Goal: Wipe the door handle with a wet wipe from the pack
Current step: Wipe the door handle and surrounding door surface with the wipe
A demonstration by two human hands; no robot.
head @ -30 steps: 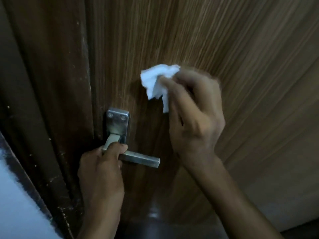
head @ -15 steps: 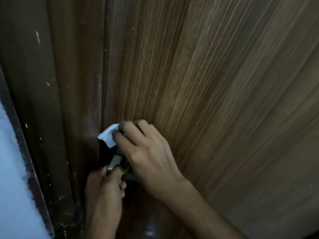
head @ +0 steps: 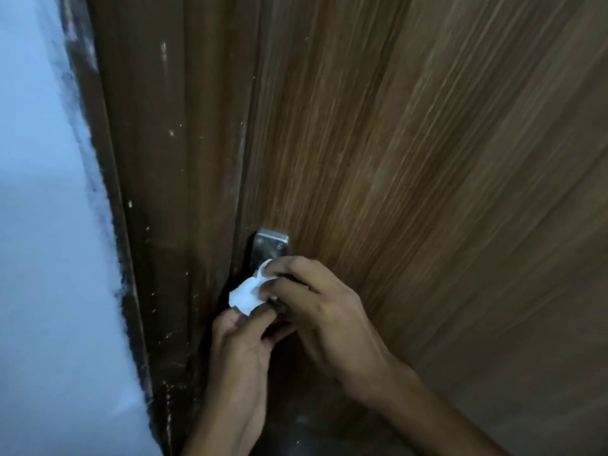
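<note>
The right hand (head: 325,311) clenches the wet wipe (head: 246,292) against the door handle (head: 268,248); the left hand (head: 240,343) grips the lever from below.

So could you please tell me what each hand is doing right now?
Left hand: closed around the door handle.
Right hand: closed on the wet wipe.

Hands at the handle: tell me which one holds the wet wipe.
The right hand: its fingers pinch the white wet wipe. The left hand, below, has none.
</note>
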